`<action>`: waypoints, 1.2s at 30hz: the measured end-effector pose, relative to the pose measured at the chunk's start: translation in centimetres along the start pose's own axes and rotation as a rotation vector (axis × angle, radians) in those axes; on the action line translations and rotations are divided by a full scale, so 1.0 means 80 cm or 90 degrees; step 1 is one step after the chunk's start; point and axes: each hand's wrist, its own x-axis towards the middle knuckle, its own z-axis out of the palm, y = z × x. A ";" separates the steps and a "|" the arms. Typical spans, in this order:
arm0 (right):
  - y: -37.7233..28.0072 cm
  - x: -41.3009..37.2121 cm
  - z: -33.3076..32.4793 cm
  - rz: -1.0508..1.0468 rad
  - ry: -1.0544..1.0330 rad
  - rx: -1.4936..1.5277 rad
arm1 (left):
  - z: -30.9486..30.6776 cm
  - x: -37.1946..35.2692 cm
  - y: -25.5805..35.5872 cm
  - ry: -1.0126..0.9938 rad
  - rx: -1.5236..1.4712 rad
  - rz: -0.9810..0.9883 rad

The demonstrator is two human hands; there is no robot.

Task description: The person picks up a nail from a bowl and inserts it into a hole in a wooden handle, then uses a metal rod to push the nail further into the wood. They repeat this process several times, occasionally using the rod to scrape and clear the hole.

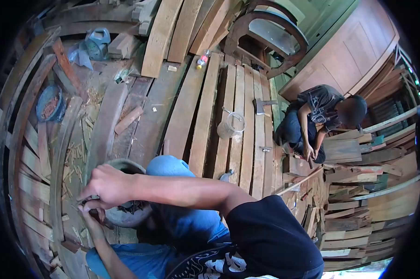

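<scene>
My right hand [108, 185] reaches across from the right, its fingers bent and pinched together over the left rim of a round grey bowl [122, 219]. Just below it, my left hand [95, 213] has its thumb and fingers pressed together, close against the right fingertips. Whatever lies between the fingers is too small and too covered to make out. Dark, thin pieces, perhaps nails, lie inside the bowl, which stands beside my bent knee in blue jeans. Part of the bowl is hidden behind my right hand and forearm.
Long planks [205, 111] form the floor ahead. A clear plastic tub [231, 125], a hatchet [260, 106] and a small bottle [202, 61] rest on them. Another person [319, 116] crouches at the right. A blue bucket [51, 103], wood chips and stacked boards stand left.
</scene>
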 end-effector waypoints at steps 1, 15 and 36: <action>0.000 -0.001 -0.001 0.000 -0.004 -0.015 | 0.003 0.000 0.003 -0.005 -0.004 0.006; 0.003 -0.005 0.001 -0.001 0.001 -0.089 | 0.002 0.014 0.011 -0.032 -0.019 -0.125; 0.011 0.005 0.015 0.112 -0.086 -0.133 | 0.004 0.032 -0.004 0.047 -0.060 -0.079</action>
